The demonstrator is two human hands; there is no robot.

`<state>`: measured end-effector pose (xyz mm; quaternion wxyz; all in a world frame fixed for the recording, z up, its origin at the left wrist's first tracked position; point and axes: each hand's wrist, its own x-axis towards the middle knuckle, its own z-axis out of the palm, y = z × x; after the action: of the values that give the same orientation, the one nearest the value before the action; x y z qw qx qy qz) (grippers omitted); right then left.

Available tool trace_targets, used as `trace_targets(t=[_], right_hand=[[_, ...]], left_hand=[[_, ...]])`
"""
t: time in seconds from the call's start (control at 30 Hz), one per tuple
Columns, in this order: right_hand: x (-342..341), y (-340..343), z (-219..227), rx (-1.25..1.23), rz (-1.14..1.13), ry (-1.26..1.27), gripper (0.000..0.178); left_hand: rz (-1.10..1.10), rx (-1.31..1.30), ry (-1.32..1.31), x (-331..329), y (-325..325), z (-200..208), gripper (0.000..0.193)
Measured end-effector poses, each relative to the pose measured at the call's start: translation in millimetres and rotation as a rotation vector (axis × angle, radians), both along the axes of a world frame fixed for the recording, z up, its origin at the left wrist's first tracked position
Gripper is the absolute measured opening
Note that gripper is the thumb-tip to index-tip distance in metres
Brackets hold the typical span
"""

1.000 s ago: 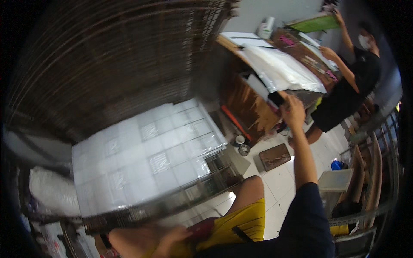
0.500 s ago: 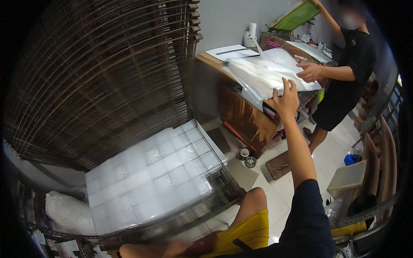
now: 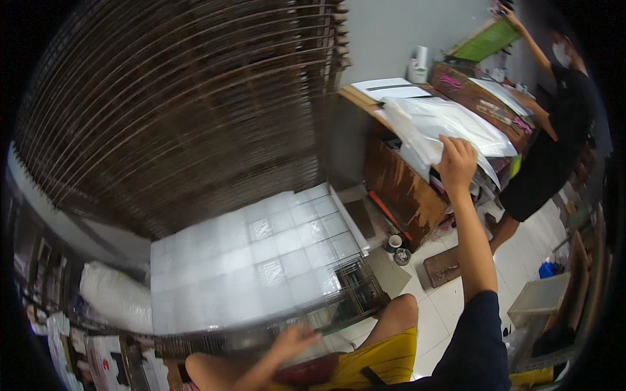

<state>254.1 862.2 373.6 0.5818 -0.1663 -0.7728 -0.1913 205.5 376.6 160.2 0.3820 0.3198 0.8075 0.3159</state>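
Observation:
My right hand [image 3: 456, 161] reaches up to the worktable and is closed on the near edge of a thin, cloudy plastic sheet [image 3: 417, 133]. The sheet's edge curls up toward my fingers, over a pile of similar white sheets [image 3: 466, 124]. Low over my lap, by the front edge of the rack, my left hand [image 3: 297, 340] is smeared by motion, so its fingers cannot be made out. Printed translucent sheets [image 3: 241, 260] lie in rows on the rack tray, to the left of my knees.
Raised wire racks [image 3: 182, 111] fill the upper left. Across the worktable [image 3: 404, 189] a co-worker [image 3: 554, 137] holds up a green framed screen [image 3: 486, 40]. Two small pots [image 3: 394, 243] and a wooden block [image 3: 442, 266] are on the floor. A stuffed white bag [image 3: 114, 298] lies left.
My right hand has closed on a plastic sheet's edge. The co-worker's lower hand has left the pile. My left hand has risen from my lap toward the rack. The view has shifted.

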Motion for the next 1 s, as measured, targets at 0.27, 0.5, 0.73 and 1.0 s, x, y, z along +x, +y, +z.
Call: trace_targets(t=[0.27, 0.5, 0.73, 1.0], right_hand=[[27, -207, 16, 0.202, 0.287, -0.364, 0.026], [51, -257, 12, 0.286, 0.537, -0.386, 0.025], [86, -284, -132, -1.231, 1.485, -0.637, 0.061], [89, -279, -117, -2.593, 1.731, 0.502, 0.078]], left_hand=[[0.105, 0.51, -0.837, -40, 134, 198, 0.065], [0.284, 0.696, -0.866, -40, 108, 208, 0.039], [0.517, 0.952, -0.952, -20, 31, 244, 0.036], [0.712, 0.848, -0.839, -11, -47, 220, 0.033]])
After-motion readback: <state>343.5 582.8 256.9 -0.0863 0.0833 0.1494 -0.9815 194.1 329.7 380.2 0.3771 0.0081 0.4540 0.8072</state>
